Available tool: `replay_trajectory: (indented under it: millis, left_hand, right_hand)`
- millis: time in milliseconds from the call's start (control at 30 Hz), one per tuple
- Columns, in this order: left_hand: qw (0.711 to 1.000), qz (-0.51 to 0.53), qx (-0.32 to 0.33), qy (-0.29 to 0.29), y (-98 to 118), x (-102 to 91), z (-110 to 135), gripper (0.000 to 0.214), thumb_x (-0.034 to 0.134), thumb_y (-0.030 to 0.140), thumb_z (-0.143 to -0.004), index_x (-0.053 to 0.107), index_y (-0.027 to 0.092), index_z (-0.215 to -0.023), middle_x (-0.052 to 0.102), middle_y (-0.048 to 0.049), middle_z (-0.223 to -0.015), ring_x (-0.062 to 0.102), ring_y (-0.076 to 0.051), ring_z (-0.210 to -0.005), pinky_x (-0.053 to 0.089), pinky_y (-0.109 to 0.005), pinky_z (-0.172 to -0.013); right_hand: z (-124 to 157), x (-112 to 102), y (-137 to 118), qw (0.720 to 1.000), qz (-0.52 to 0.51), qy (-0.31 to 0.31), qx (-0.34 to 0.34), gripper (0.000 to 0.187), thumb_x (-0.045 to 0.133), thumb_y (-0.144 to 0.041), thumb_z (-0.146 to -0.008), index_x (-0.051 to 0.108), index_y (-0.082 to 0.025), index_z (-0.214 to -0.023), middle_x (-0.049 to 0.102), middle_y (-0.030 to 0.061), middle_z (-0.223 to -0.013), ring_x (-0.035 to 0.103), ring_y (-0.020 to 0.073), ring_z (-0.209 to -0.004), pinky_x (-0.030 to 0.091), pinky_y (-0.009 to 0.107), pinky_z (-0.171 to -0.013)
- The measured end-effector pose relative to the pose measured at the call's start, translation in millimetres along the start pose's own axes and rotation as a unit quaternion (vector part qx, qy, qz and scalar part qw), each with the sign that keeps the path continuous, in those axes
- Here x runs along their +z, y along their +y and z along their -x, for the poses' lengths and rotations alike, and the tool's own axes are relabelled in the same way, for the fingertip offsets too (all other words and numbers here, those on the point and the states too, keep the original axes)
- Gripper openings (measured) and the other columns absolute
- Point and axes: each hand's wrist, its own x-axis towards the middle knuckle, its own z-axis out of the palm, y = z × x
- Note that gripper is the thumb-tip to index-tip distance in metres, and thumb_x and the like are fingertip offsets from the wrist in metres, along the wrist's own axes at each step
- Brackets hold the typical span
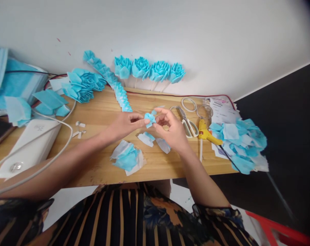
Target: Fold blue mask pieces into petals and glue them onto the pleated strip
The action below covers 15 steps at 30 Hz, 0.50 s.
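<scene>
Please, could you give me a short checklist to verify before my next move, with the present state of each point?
1. Small blue piece held by left hand and right hand: ok.
2. Scissors lying on the table, not held: ok.
3. Yellow glue gun set down, out of both hands: ok.
4. Yellow glue gun hot or cold: cannot tell.
5. Table before the hands free of loose scraps: not ok, blue and white pieces lie there.
</scene>
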Motion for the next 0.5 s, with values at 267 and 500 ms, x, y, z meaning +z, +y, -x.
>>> replay_trajectory:
  millis: [267,500]
  left_hand:
    - [0.997,0.062,0.013,0.041,-4,2.4,5,0.03,0.064,0.041,-0.081,0.054,0.018,-0.064,0.046,0.0047,-0.061,0.038,-0.01,-0.057,0.031,-0.025,-0.056]
    - [0.999,0.03,0.016,0.038,-11,3.1,7,0.031,0.062,0.044,-0.082,0.057,0.017,-0.067,0.051,0.0026,-0.064,0.044,-0.011,-0.062,0.033,-0.026,-0.06]
  right_hand:
    - [1,-6,3,0.995,-0.088,0.004,0.037,0.042,0.06,-0.031,-0.091,0.056,-0.026,-0.133,0.071,0.0018,-0.096,0.069,0.0178,-0.094,0.054,0.035,-0.084]
    - [1,1,2,0.991,-0.119,-0.037,0.045,0.046,0.067,-0.035,-0.088,0.058,-0.026,-0.133,0.073,0.0029,-0.1,0.07,0.019,-0.093,0.056,0.037,-0.087]
